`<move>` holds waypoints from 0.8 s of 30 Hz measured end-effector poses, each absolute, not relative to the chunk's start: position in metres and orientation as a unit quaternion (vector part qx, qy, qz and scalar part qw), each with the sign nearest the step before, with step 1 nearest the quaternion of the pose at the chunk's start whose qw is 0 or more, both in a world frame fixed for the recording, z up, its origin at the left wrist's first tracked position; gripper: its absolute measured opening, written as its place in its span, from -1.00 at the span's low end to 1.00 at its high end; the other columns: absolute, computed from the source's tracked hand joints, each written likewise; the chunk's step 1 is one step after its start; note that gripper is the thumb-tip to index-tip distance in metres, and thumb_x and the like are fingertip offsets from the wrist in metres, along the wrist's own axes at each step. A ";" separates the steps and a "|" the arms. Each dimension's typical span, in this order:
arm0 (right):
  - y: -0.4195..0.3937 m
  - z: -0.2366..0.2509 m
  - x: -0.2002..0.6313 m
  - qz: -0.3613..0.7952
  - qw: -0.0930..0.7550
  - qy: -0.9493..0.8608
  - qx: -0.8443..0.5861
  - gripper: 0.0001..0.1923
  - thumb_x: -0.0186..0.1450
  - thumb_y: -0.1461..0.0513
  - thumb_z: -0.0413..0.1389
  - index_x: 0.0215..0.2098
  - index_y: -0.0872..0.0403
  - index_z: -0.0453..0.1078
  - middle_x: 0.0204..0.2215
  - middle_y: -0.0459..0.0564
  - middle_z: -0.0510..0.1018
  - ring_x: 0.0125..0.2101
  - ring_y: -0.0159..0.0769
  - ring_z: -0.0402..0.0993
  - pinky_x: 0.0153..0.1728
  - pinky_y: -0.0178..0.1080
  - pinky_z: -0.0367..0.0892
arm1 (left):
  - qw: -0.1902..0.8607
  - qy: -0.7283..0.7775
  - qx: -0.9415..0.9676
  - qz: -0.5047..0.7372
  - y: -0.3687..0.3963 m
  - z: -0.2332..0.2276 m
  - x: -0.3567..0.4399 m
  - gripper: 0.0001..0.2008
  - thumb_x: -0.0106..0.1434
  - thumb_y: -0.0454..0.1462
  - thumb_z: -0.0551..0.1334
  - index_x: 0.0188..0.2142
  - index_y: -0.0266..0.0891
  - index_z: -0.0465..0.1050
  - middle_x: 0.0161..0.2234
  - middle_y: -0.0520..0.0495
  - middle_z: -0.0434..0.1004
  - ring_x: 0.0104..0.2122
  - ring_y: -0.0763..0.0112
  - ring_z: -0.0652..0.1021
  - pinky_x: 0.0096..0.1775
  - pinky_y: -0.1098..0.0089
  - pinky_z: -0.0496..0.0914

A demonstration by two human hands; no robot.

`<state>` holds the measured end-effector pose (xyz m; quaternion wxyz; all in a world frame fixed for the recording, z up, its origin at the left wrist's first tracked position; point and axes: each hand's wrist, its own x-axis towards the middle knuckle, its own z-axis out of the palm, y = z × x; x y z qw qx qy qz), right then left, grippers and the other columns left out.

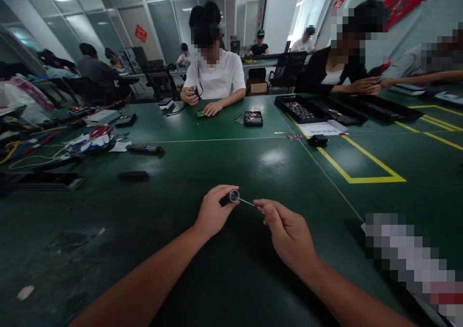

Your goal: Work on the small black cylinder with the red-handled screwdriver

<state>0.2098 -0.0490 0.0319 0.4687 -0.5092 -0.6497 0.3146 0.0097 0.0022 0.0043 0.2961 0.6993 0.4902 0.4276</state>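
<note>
Writing on the small black cylinder point(231, 197) cannot be read. Left hand point(213, 214) grips it above the green counter point(253, 163); right hand point(289, 233) pinches a thin tool point(249, 203), tip touching the cylinder's end.

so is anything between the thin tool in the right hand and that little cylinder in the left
Nothing visible. The right hand holds the thin tool with its tip at the open end of the cylinder gripped by the left hand.

A green table point(224, 158) carries black trays point(325, 109), a screwdriver point(144, 148), scissors point(100, 131) and tangled cables point(29, 153).
</note>
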 end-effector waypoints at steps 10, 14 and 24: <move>-0.045 0.029 0.210 0.274 0.454 -0.680 -0.506 -0.66 0.46 0.06 0.02 0.13 -0.02 0.36 -0.27 -0.01 0.63 -0.35 -0.21 0.59 -0.38 -0.21 0.42 | 0.280 0.473 0.694 0.465 0.003 0.000 0.009 -0.64 0.19 -0.48 0.36 -0.03 -0.17 0.58 -0.04 -0.08 0.60 -0.02 0.28 0.58 0.09 0.19 0.43; -0.042 0.031 0.213 0.249 0.469 -0.672 -0.517 -0.69 0.50 0.07 -0.07 -0.09 -0.02 0.48 -0.44 -0.07 0.58 -0.48 -0.26 0.52 -0.44 -0.22 0.35 | 0.270 0.468 0.711 0.449 0.001 0.002 0.008 -0.62 0.19 -0.46 0.38 -0.01 -0.15 0.57 -0.03 -0.07 0.60 -0.01 0.27 0.57 0.10 0.17 0.43; -0.036 0.026 0.213 0.252 0.541 -0.633 -0.493 -0.73 0.46 0.07 0.01 0.04 -0.02 0.37 -0.26 -0.02 0.60 -0.32 -0.22 0.56 -0.29 -0.16 0.42 | 0.222 0.449 0.761 0.412 -0.002 0.000 0.008 -0.62 0.20 -0.41 0.41 0.00 -0.13 0.56 -0.04 -0.07 0.61 -0.01 0.21 0.57 0.09 0.08 0.40</move>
